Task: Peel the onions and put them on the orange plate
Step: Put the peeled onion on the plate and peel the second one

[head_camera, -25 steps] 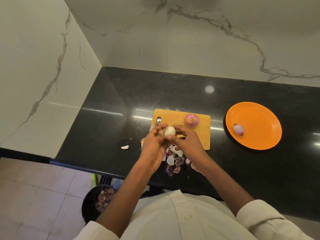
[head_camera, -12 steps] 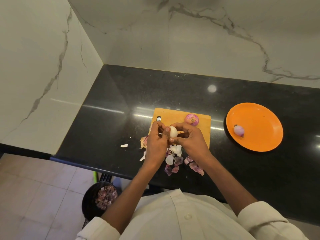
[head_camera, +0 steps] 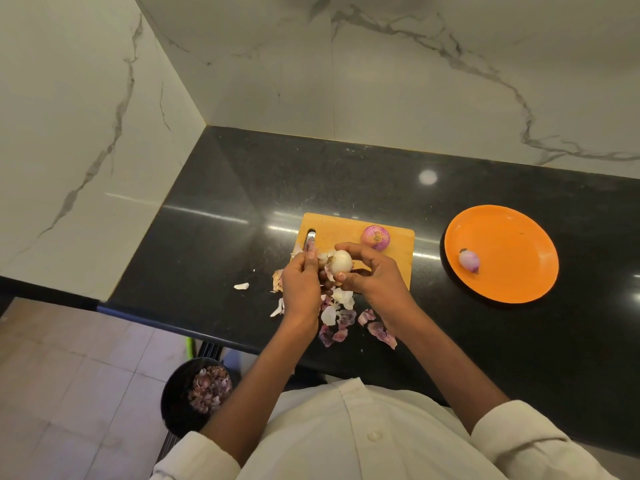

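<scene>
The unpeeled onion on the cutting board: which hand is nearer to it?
Right. The right hand sits just in front of the unpeeled onion; the left hand is farther off, over the board's left edge.

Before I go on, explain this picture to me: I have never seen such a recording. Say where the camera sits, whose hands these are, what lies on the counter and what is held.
There is no machine here. A camera worn on a person's head looks down at their own two bare hands. The right hand holds a pale, nearly peeled onion, and the left hand pinches skin at its end. Behind them, on the black counter, lies a wooden cutting board with an unpeeled onion. To the right, the orange plate holds one peeled onion. Loose skins lie near the counter's front edge.
</scene>
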A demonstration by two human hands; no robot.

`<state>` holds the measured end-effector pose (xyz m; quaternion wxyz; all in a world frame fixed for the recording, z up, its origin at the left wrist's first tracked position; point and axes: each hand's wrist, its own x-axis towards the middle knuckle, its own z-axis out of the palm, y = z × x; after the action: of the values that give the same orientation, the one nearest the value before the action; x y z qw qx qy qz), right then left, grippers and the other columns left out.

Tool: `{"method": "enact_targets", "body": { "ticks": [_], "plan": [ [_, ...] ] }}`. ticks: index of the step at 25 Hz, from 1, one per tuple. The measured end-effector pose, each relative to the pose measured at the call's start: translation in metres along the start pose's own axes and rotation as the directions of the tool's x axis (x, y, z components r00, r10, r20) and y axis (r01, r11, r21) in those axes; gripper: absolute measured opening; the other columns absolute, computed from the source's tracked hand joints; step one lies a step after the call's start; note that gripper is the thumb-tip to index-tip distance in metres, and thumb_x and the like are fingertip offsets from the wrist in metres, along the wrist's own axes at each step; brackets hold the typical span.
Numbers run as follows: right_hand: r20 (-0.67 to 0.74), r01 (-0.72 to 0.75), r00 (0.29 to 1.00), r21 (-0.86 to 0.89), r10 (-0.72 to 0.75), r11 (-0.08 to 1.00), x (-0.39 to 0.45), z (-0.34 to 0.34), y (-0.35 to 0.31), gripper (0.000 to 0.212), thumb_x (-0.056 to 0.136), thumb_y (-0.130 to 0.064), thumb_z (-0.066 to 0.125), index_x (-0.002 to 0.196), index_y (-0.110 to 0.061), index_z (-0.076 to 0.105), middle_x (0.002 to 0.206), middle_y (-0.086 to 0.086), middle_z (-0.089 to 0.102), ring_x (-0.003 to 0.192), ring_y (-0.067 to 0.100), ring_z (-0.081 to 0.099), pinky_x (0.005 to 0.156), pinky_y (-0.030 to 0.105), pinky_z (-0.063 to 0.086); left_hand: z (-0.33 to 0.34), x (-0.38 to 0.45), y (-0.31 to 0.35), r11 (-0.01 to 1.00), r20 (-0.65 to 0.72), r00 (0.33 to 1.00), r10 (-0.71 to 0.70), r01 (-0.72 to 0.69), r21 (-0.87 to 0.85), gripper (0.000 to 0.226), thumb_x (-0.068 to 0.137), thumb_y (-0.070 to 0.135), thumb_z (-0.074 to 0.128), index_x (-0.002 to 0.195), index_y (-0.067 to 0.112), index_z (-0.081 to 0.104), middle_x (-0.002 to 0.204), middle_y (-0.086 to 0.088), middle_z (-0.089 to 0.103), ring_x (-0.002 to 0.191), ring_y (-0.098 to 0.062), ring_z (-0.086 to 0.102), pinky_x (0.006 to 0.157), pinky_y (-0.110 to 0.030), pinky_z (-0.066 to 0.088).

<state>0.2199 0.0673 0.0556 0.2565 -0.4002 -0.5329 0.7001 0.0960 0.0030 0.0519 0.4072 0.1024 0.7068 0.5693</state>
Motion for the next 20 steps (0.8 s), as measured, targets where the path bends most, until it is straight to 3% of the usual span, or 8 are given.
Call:
{"method": "enact_targets", "body": {
  "ticks": [2, 4, 7, 9, 14, 17, 20],
  "plan": [
    [-0.023, -0.032, 0.999, -0.015, 0.032, 0.999, -0.001, -0.006, -0.001, 0.05, 0.086, 0.002, 0.081, 0.126, -0.027, 0.073, 0.128, -0.006, 0.07, 0.102, 0.019, 0.073, 0.081, 0.029, 0.061, -0.005, 0.0, -0.006, 0.98, -0.021, 0.995, 0.096, -0.091, 0.179, 0.016, 0.111, 0.023, 0.055, 0.117, 0.014, 0.067, 0.11, -0.002, 0.069, 0.095, -0.016, 0.069, 0.079, -0.032, 0.062],
    [-0.039, -0.072, 0.997, -0.009, 0.072, 0.997, -0.001, -0.012, -0.002, 0.046, 0.091, -0.003, 0.078, 0.129, -0.029, 0.072, 0.127, -0.006, 0.071, 0.103, 0.02, 0.074, 0.084, 0.036, 0.063, -0.008, -0.002, -0.01, 0.916, 0.029, 0.978, 0.205, -0.203, 0.346, 0.017, 0.108, 0.029, 0.061, 0.124, 0.025, 0.067, 0.127, 0.001, 0.06, 0.113, -0.014, 0.064, 0.091, -0.03, 0.058],
    [0.021, -0.218, 0.976, 0.184, 0.218, 0.959, -0.001, -0.015, -0.008, 0.032, 0.102, -0.013, 0.066, 0.133, -0.021, 0.07, 0.115, -0.001, 0.077, 0.091, 0.015, 0.075, 0.078, 0.033, 0.06, -0.009, -0.007, -0.007, 0.88, 0.07, 0.95, 0.304, -0.308, 0.361, 0.015, 0.104, 0.031, 0.068, 0.119, 0.03, 0.07, 0.132, 0.006, 0.055, 0.125, -0.014, 0.058, 0.101, -0.031, 0.053],
    [0.065, -0.288, 0.958, 0.255, 0.28, 0.923, -0.003, -0.014, -0.01, 0.027, 0.108, -0.019, 0.057, 0.131, -0.017, 0.069, 0.104, 0.0, 0.077, 0.08, 0.011, 0.072, 0.07, 0.027, 0.056, -0.01, -0.01, -0.005, 0.885, 0.087, 0.938, 0.336, -0.346, 0.312, 0.011, 0.101, 0.027, 0.072, 0.112, 0.029, 0.071, 0.126, 0.007, 0.059, 0.124, -0.011, 0.06, 0.104, -0.032, 0.052],
    [0.109, -0.362, 0.932, 0.289, 0.346, 0.886, -0.01, 0.0, -0.013, 0.027, 0.11, -0.034, 0.051, 0.113, -0.017, 0.072, 0.098, 0.004, 0.069, 0.077, 0.014, 0.061, 0.064, 0.028, 0.051, -0.007, -0.015, 0.004, 0.893, 0.248, 0.898, 0.364, -0.412, 0.18, 0.013, 0.1, 0.015, 0.074, 0.111, 0.013, 0.067, 0.106, -0.004, 0.07, 0.096, -0.01, 0.069, 0.086, -0.028, 0.058],
    [0.054, -0.339, 0.94, 0.281, 0.338, 0.898, -0.011, 0.014, -0.019, 0.034, 0.111, -0.039, 0.048, 0.116, -0.014, 0.07, 0.092, 0.001, 0.07, 0.067, 0.008, 0.063, 0.059, 0.027, 0.049, -0.01, -0.007, 0.006, 0.837, 0.293, 0.852, 0.433, -0.501, 0.22, 0.008, 0.103, 0.015, 0.068, 0.101, 0.008, 0.065, 0.093, -0.007, 0.068, 0.086, -0.023, 0.065, 0.079, -0.041, 0.058],
    [0.012, -0.29, 0.955, 0.265, 0.297, 0.92, -0.011, 0.028, -0.032, 0.036, 0.114, -0.037, 0.041, 0.113, -0.013, 0.067, 0.078, -0.008, 0.074, 0.06, 0.001, 0.066, 0.054, 0.023, 0.05, -0.011, -0.002, 0.012, 0.861, 0.276, 0.865, 0.419, -0.475, 0.18, 0.015, 0.102, 0.026, 0.064, 0.102, 0.011, 0.062, 0.095, -0.009, 0.067, 0.09, -0.031, 0.065, 0.082, -0.052, 0.058]
  ]
}}
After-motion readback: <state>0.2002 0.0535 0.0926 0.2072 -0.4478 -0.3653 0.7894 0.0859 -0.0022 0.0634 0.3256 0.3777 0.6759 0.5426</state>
